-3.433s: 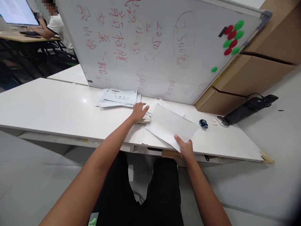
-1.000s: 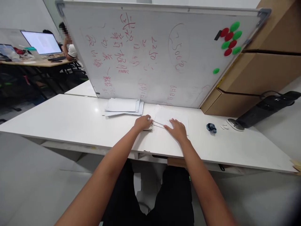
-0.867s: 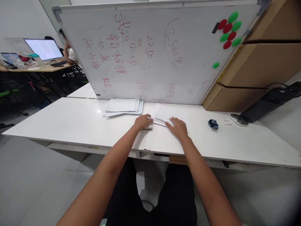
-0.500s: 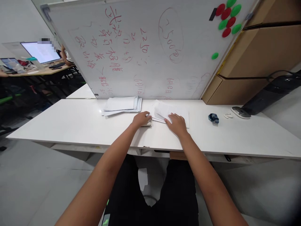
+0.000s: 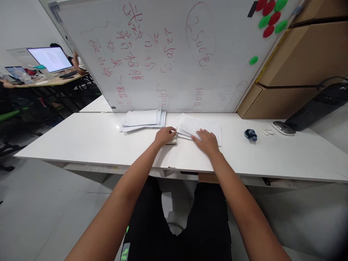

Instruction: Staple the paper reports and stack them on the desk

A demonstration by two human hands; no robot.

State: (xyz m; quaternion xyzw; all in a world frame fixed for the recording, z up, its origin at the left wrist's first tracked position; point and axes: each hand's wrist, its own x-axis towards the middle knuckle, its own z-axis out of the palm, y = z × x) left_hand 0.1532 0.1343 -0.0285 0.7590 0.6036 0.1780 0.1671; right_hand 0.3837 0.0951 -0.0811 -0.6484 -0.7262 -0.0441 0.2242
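Note:
My left hand (image 5: 164, 136) is closed over a pale stapler (image 5: 172, 141), fingers curled on top and most of the tool hidden beneath. Just right of it, several white sheets of paper (image 5: 190, 124) lie fanned out, their left edges close to the stapler. My right hand (image 5: 207, 142) rests on these sheets, gripping them near the front edge with the thumb toward the stapler. Farther left, against the whiteboard, lies a stack of printed papers (image 5: 143, 119), uneven at its edges and touched by neither hand.
A whiteboard (image 5: 176, 69) with red writing and magnets stands along the back of the white table (image 5: 89, 137). Cardboard boxes (image 5: 274, 103), a dark bottle (image 5: 312, 107), a computer mouse (image 5: 283, 128) and a small blue item (image 5: 250, 135) are at right. People sit at another desk (image 5: 49, 81).
Earlier my right hand held a sheet raised above the table; now the sheets lie down under it. My left hand has gone from spread fingers to closed on the stapler. Lately both hands barely move.

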